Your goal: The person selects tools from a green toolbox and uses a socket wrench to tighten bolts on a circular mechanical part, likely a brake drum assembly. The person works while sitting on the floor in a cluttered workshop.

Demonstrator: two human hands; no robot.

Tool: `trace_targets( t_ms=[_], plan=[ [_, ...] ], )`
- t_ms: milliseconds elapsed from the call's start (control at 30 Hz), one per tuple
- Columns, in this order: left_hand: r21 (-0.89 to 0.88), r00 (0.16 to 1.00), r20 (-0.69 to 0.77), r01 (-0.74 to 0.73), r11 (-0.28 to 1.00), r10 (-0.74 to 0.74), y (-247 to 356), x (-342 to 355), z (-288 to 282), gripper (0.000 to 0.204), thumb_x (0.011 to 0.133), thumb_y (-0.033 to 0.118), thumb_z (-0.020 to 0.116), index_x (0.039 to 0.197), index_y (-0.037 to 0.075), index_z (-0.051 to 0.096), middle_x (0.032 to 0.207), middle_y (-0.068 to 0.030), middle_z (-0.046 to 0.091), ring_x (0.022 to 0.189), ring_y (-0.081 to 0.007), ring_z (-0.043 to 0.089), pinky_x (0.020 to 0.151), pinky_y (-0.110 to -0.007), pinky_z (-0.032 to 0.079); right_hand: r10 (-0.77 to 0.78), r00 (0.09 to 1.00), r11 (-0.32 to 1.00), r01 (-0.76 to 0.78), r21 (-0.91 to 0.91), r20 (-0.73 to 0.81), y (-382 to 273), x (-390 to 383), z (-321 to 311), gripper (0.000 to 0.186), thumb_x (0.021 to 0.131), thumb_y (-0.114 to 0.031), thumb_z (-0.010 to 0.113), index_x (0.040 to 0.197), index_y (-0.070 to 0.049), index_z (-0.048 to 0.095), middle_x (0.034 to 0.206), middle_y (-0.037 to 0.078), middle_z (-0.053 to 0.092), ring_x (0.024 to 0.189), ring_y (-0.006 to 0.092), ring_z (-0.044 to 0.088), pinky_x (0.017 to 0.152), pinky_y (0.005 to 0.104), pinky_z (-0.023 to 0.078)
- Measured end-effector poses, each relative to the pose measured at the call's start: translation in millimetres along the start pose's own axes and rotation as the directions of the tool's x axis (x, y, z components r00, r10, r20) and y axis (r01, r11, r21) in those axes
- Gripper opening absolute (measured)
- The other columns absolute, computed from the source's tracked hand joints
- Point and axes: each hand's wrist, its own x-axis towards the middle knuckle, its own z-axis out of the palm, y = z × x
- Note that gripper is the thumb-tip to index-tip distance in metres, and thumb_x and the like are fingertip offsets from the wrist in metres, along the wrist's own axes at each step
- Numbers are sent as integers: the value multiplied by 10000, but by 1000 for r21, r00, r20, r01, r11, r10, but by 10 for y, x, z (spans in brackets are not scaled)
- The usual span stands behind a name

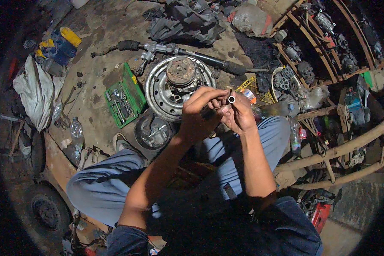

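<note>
Above my lap, both hands meet around a small metal socket [231, 99], its round hollow end facing up. My right hand [242, 116] is closed, with thumb and fingers gripping the socket's side. My left hand [202, 112] is closed too, its fingertips pinching at the socket from the left. Most of the socket's body is hidden by fingers. Just beyond my hands, a rusty round machine part with a pulley face [181, 71] rests on a silver steel wheel rim [152, 97]. An open green socket case [137, 94] lies left of the rim with several sockets inside.
A dark round container [139, 131] holding a silver tool stands by my left knee. A steering rack [207, 58] lies behind the rim. Black plastic sheeting [183, 25] is farther back. Wooden shelves [315, 42] with metal parts and a bamboo frame [341, 149] stand right.
</note>
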Motion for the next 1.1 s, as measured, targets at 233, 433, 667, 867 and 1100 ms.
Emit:
trace_targets(
  t_ms=[233, 433, 667, 867, 1100],
  plan=[
    [45, 998, -57, -13, 999, 16, 115, -31, -47, 259, 806, 93, 781, 1044, 11, 724, 1007, -133, 682, 866, -258, 688, 755, -353, 548, 40, 997, 996, -45, -81, -66, -62, -40, 171, 310, 1001, -326, 626, 1046, -20, 609, 826, 73, 612, 586, 90, 466, 495, 223, 387],
    [-138, 860, -234, 433, 891, -454, -486, -349, -43, 101, 890, 62, 706, 960, -10, 698, 865, -99, 687, 768, -137, 664, 659, -269, 536, -138, 939, 663, -149, -734, -315, 57, 277, -114, 236, 935, -217, 718, 956, 8, 652, 735, 40, 603, 652, 112, 577, 551, 283, 427],
    [49, 818, -370, 491, 870, -441, -629, -308, -450, 115, 954, 85, 641, 987, -17, 683, 710, -51, 676, 606, -94, 611, 590, -234, 482, -456, 845, -76, 277, -958, 281, 195, 1080, -878, 254, 904, -125, 717, 1041, 79, 655, 939, 181, 672, 840, 295, 668, 770, 363, 517],
    [125, 829, -423, 454, 882, -367, -690, -322, -495, 108, 940, 89, 658, 973, -10, 685, 758, -87, 717, 650, -121, 684, 585, -261, 511, -304, 855, -247, 356, -901, 421, 224, 1314, -900, 283, 904, -63, 674, 1159, 43, 610, 1077, 238, 650, 1026, 446, 624, 886, 461, 503],
    [91, 776, -429, 547, 832, -463, -877, -353, -514, 117, 930, 125, 667, 980, 24, 698, 739, -75, 697, 636, -127, 655, 596, -283, 502, -241, 850, -279, 401, -872, 468, 265, 1413, -884, 256, 896, -48, 680, 1128, 26, 600, 1059, 225, 630, 986, 450, 620, 821, 478, 509]
  ],
)
